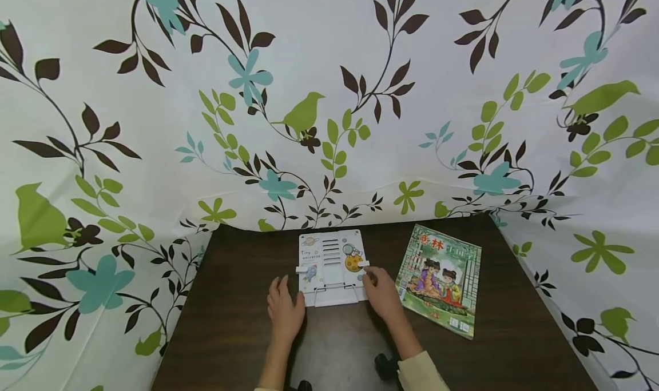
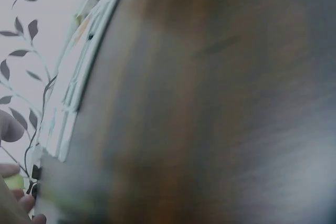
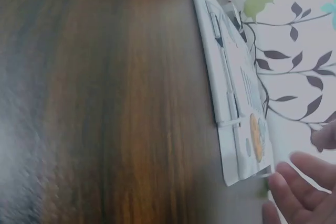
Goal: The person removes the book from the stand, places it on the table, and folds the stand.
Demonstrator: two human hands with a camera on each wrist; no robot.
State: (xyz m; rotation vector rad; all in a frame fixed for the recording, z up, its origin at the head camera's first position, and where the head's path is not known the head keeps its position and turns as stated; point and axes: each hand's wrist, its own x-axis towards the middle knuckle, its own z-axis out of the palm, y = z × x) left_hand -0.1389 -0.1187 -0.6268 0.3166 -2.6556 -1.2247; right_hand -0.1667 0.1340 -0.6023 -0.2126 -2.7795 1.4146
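Observation:
A white book stand (image 1: 332, 259) printed with a planet, a rocket, an astronaut and the words "Tiny universe" lies low on the dark table, with slots down its middle and a wire support along its near edge. My left hand (image 1: 285, 311) is just off its left side, fingers loosely bent and holding nothing. At the right side, my right hand (image 1: 382, 294) has its fingertips by a small white tab on the edge. In the right wrist view, fingers (image 3: 286, 190) reach that tab from beside the stand (image 3: 226, 98), thumb apart. The left wrist view shows the stand (image 2: 79, 77) edge-on.
To the right lies a magazine (image 1: 440, 279) with a green cover and two illustrated figures, slightly turned. A leaf-and-bird patterned cloth (image 1: 329, 122) hangs behind the dark wooden table (image 1: 231, 299) and along its sides. A small black object (image 1: 385, 367) shows near the right sleeve.

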